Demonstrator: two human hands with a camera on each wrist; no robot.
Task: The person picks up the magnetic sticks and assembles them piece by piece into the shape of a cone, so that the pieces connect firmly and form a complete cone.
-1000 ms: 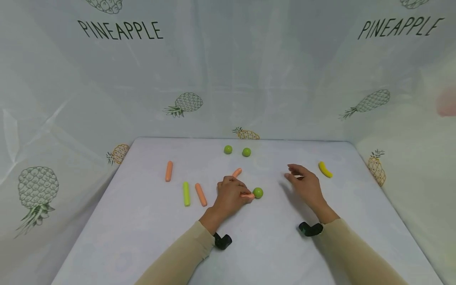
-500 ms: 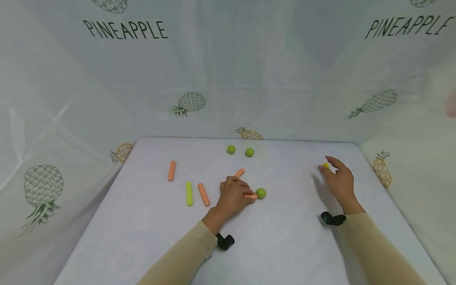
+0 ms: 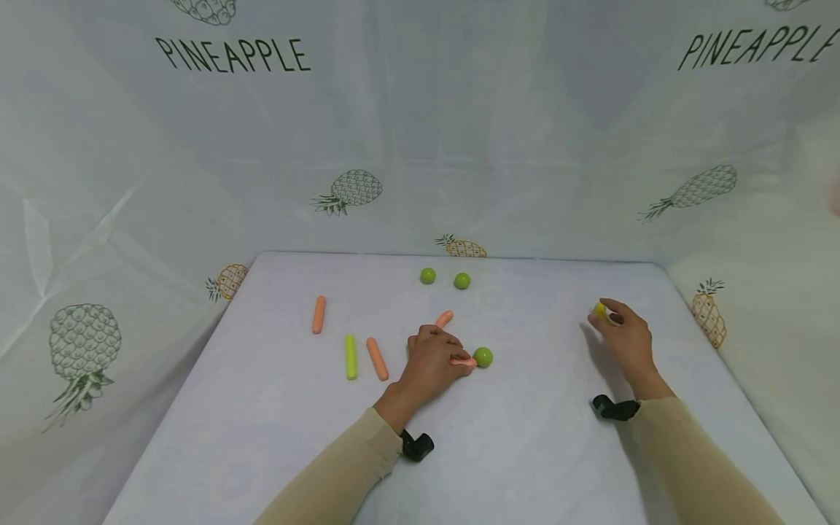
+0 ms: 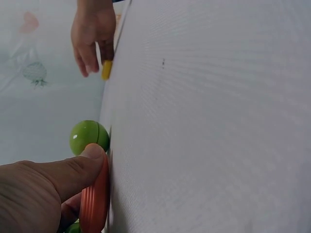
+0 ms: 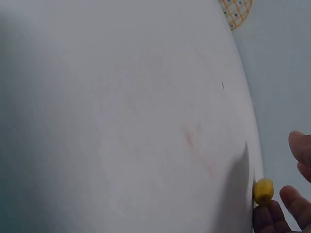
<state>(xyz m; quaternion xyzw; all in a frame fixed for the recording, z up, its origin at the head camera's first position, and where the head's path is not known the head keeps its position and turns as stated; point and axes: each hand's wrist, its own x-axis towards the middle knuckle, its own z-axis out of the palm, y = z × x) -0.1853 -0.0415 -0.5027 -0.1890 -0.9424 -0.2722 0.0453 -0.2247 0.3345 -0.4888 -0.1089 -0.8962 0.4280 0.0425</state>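
My left hand (image 3: 432, 359) pinches an orange-pink ridged stick (image 4: 95, 196) between thumb and fingers, low over the white table. A shiny green ball (image 3: 483, 356) with a seam sits right at the stick's end. Another orange-pink stick (image 3: 444, 319) shows partly behind that hand. At the far right, my right hand (image 3: 628, 343) is around a small yellow toy banana (image 3: 600, 310). In the right wrist view the banana (image 5: 263, 191) lies on the table, fingertips touching or close beside it, while the thumb (image 5: 299, 148) stands apart.
Two green balls (image 3: 445, 278) are near the table's back edge. On the left lie two orange-pink sticks (image 3: 319, 315) and a light green stick (image 3: 351, 357). A pineapple-printed sheet (image 3: 407, 131) rises behind and beside the white table (image 3: 262, 437).
My right hand has moved right to the banana, dipping slightly over the last half second. The left hand keeps its grip on the stick beside the ball. The head view has shifted slightly.
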